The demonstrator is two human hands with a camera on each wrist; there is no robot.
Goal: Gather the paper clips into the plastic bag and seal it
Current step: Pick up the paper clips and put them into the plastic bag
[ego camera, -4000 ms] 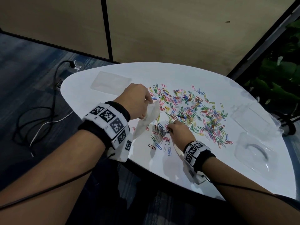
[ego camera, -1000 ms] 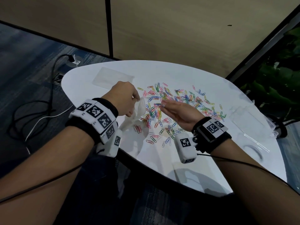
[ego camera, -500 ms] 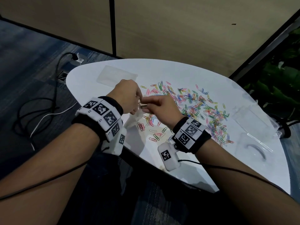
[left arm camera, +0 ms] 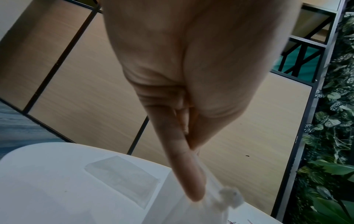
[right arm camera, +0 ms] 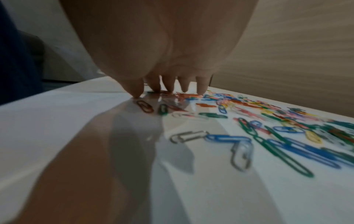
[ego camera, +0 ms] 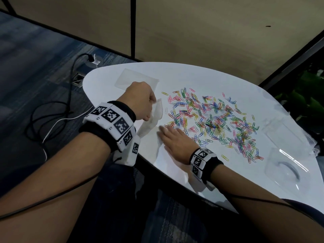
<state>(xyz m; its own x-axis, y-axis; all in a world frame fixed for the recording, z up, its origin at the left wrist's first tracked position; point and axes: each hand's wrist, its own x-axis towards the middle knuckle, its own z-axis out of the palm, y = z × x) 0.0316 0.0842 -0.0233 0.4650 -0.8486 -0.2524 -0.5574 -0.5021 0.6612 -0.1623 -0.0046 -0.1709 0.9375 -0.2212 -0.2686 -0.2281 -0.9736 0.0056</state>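
The left hand (ego camera: 138, 100) pinches the thin, floppy plastic bag (ego camera: 154, 118) by its top edge. Beside it, the flat right hand (ego camera: 172, 139) rakes light, slippery paper clips (ego camera: 210, 120) across the counter (ego camera: 201, 76).

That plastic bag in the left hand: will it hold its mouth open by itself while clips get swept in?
Probably not. The plastic bag hangs crumpled and limp from the left hand, so it looks thin and floppy. It likely weighs little and may slide on the smooth table when the paper clips are pushed against it.
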